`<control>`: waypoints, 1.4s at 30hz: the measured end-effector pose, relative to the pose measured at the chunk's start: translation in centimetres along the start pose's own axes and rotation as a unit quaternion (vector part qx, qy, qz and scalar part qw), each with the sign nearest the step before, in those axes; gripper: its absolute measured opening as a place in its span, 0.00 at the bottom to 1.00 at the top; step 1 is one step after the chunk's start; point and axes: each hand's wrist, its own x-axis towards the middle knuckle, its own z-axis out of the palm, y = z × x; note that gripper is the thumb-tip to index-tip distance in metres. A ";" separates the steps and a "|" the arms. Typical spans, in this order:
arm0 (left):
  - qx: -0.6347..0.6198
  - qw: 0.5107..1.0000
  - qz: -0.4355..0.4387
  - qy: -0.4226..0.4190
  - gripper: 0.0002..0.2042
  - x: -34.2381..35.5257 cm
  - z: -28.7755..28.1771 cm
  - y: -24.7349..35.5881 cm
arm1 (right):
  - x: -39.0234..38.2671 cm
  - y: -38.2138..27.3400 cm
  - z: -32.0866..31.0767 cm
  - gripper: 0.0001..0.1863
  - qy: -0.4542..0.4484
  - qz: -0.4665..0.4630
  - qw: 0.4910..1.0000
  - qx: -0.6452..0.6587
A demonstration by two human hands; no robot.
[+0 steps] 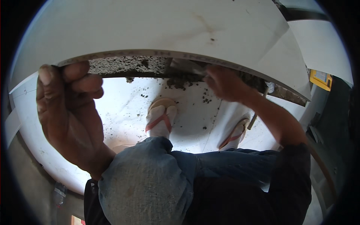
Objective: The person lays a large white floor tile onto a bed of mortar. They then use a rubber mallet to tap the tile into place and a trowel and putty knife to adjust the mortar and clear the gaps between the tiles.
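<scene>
A large pale tile (157, 30) is tilted up, its near edge raised off the floor. My left hand (71, 112) is closed at that edge on the left, thumb and curled fingers against it. Under the raised edge, my right hand (227, 84) grips a trowel; its handle is mostly hidden in the fist. The trowel's flat blade (185, 66) points left, over the grey, crumbly mortar bed (127, 65) in the gap. The far part of the bed is hidden by the tile.
Mortar crumbs (180, 82) lie scattered on the white tiled floor (120, 93). My sandalled feet (161, 116) stand there. A tool with a thin handle (253, 122) leans by the right foot. A yellow device (320, 80) sits far right, a clear plastic bottle (59, 193) lower left.
</scene>
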 end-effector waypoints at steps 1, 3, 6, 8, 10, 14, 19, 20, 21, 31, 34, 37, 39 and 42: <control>0.011 1.000 0.004 0.003 0.16 -0.1 -0.2 0.1 | 0.0 -1.2 0.6 0.20 -0.009 0.024 0.995 0.100; 0.025 0.999 -0.010 0.028 0.16 -0.2 0.1 0.5 | -1.1 -1.7 2.3 0.22 -0.092 0.059 0.991 0.077; 0.020 1.000 -0.008 0.010 0.16 -0.4 0.2 0.4 | -5.8 1.9 6.0 0.27 -0.213 0.132 0.967 0.047; -0.006 0.999 -0.018 0.027 0.16 -0.2 0.3 0.2 | -10.6 5.1 9.5 0.27 -0.181 0.101 0.978 0.002; -0.019 1.000 0.008 0.007 0.16 -0.2 0.4 0.6 | -10.7 5.7 9.5 0.27 -0.154 0.052 0.986 -0.040; 0.000 1.000 0.026 0.007 0.16 0.0 0.1 0.8 | -2.4 4.1 7.5 0.46 0.158 -0.069 0.975 -0.138; -0.017 1.000 0.008 0.015 0.16 0.1 0.3 0.4 | 9.0 0.5 8.9 0.48 0.098 -0.146 0.984 0.004; -0.012 1.000 0.005 0.013 0.16 0.0 0.0 0.7 | 10.8 -1.1 9.4 0.47 0.113 -0.171 0.979 0.004; -0.043 0.996 -0.009 -0.077 0.13 0.1 -0.4 1.1 | 12.4 -2.6 9.7 0.45 0.127 -0.193 0.973 -0.002; -0.040 0.999 0.002 0.021 0.11 -0.5 0.6 1.9 | 16.8 -13.9 16.1 0.30 0.384 -0.197 0.615 -0.661; -0.022 0.999 -0.025 0.033 0.11 -0.3 0.7 1.0 | 15.1 -10.0 15.2 0.17 0.422 -0.272 0.826 -0.257; -0.010 1.000 -0.017 0.020 0.12 -0.2 1.2 0.2 | 12.7 -7.3 13.2 0.10 0.333 -0.231 0.908 0.106; 0.003 1.000 0.005 0.010 0.12 -0.2 0.4 1.1 | 9.1 -4.1 11.2 0.11 0.241 -0.157 0.943 0.169; 0.021 0.999 0.026 0.009 0.12 -0.1 0.3 1.1 | 3.7 2.5 10.0 0.14 0.181 -0.146 0.971 -0.059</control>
